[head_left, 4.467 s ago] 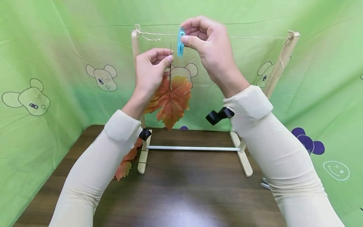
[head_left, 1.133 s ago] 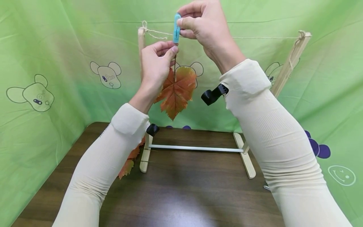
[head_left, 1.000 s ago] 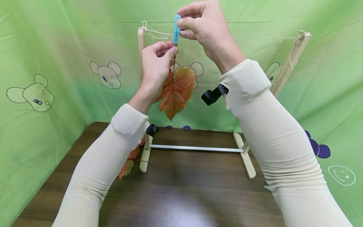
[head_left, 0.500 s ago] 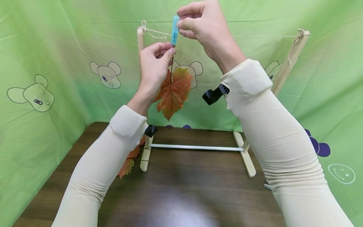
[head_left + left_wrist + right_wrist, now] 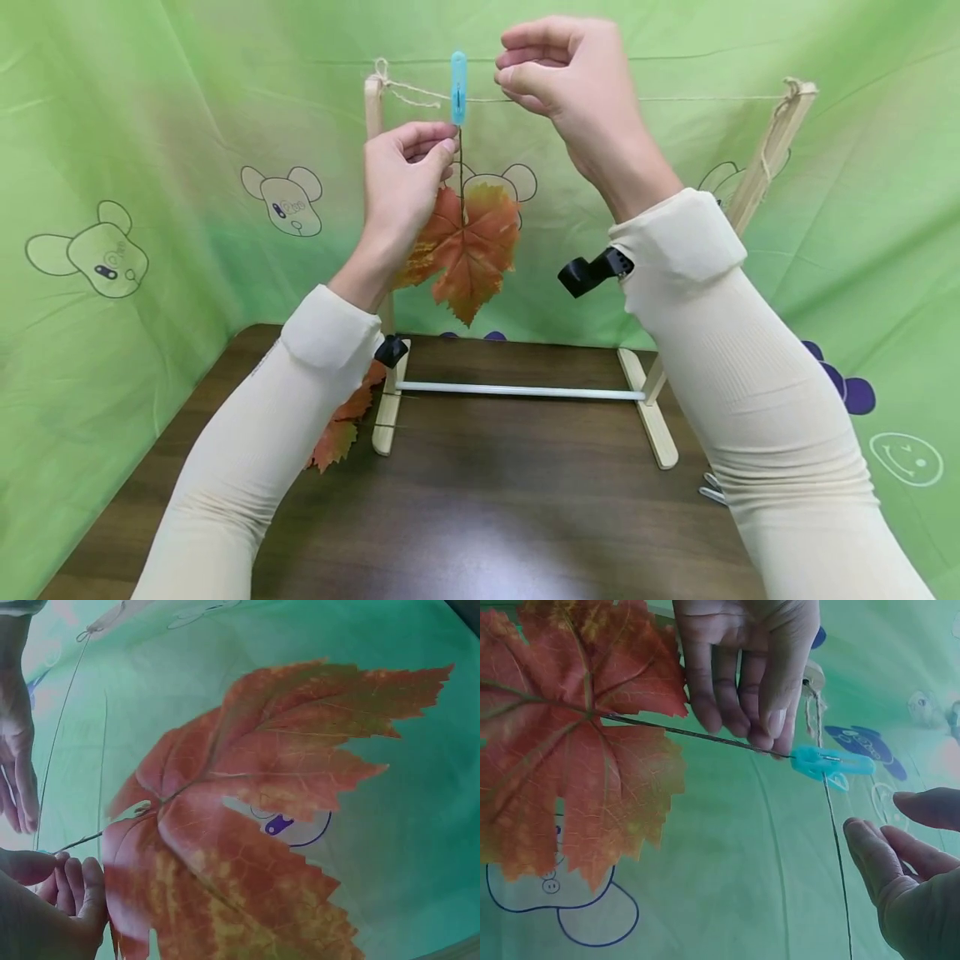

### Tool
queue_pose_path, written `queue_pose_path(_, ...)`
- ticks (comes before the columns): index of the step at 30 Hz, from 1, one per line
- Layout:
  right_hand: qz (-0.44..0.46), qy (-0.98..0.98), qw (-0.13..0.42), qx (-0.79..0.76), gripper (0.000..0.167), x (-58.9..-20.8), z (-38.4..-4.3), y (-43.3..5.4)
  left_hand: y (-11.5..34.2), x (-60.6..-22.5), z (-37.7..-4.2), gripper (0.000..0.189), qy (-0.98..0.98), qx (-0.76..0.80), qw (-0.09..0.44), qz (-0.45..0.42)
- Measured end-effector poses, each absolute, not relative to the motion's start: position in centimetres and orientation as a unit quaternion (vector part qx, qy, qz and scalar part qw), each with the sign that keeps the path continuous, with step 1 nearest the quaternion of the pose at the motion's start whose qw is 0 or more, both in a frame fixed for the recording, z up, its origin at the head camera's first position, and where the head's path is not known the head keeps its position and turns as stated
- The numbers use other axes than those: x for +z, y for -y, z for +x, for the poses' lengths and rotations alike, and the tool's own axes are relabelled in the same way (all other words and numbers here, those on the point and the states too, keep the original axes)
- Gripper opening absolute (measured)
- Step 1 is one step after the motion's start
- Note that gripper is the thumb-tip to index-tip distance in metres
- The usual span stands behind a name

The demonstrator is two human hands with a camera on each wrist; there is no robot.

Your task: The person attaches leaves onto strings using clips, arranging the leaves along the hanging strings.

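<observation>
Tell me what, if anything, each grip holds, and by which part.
The right grip holds nothing. The left grip is at the leaf stem, just below the blue clip; whether it pinches cannot be told.

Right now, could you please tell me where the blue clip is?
High in the head view, the blue clip sits on the string above the leaf, between the left hand and the right hand.

Sleeves of the person: left sleeve (image 5: 247, 433) and right sleeve (image 5: 757, 375), cream, close-fitting, creased crosswise toward the elbow; fine ribbing shows on the right. Left cuff (image 5: 330, 327) and right cuff (image 5: 678, 237), thick and smooth. Dark marking (image 5: 262, 360) on the left, illegible. Left camera (image 5: 391, 352), black, compact; right camera (image 5: 588, 273), black, angular, dotted mount.
</observation>
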State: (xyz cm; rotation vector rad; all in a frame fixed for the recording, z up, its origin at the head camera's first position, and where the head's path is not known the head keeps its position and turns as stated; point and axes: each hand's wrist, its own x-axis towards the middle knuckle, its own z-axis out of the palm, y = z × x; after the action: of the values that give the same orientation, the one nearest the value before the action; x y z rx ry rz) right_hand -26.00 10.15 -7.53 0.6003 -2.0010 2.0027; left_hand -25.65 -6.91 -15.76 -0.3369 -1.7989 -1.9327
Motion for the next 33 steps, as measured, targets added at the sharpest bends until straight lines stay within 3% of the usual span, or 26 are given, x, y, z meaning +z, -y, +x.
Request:
queue_pose_path(17, 0.215, 0.705, 0.153, 0.659, 0.036, -11.3, -22.7, -14.7, 8.4, -17.5, -23.2, 0.019, 0.696, -0.643, 0.282, -0.149)
queue_pose_path(33, 0.207, 0.799, 0.205, 0.526, 0.031, -17.7, -19.6, -18.9, 11.6, -22.7, -20.2, 0.018, 0.734, -0.574, 0.311, -0.187)
